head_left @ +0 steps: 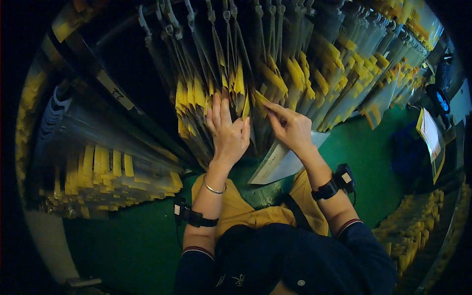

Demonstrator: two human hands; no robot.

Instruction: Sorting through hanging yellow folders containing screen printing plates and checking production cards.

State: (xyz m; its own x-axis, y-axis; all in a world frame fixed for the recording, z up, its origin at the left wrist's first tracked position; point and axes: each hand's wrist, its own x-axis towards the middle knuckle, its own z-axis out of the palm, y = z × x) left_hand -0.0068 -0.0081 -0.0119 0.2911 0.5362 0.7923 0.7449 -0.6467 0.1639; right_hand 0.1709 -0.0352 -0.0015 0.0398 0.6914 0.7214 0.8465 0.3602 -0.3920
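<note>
At the top centre of the frame, we see a person's bare hands at work among a dense row of thin grey hanging sheets with folded yellow edges [295, 78], slung from pale hooks [211, 14]. The right hand [292, 129], just right of centre, has its thumb and forefinger closed together on a small, pointed yellow flap [259, 100]. To its left, the left hand [227, 135] reaches up with fingers stretched against the yellow-edged sheets, its thumb beside another narrow yellow flap [245, 109]; in this dim light, we cannot tell whether that thumb is clamped on it.

Below the right hand, we find a broad, flat white sheet [273, 162] lying tilted above the wearer's mustard-yellow trousers [263, 216]. A slim silver-coloured bangle [215, 190] circles the left wrist, and a black strap bearing a small dark box [327, 189] wraps the right forearm.

At the left of the frame, we note a second hanging bank of yellow-edged grey sheets [110, 164]. A white sheet with a yellow border [430, 137] stands at the right, beyond the smooth green floor [361, 140].
</note>
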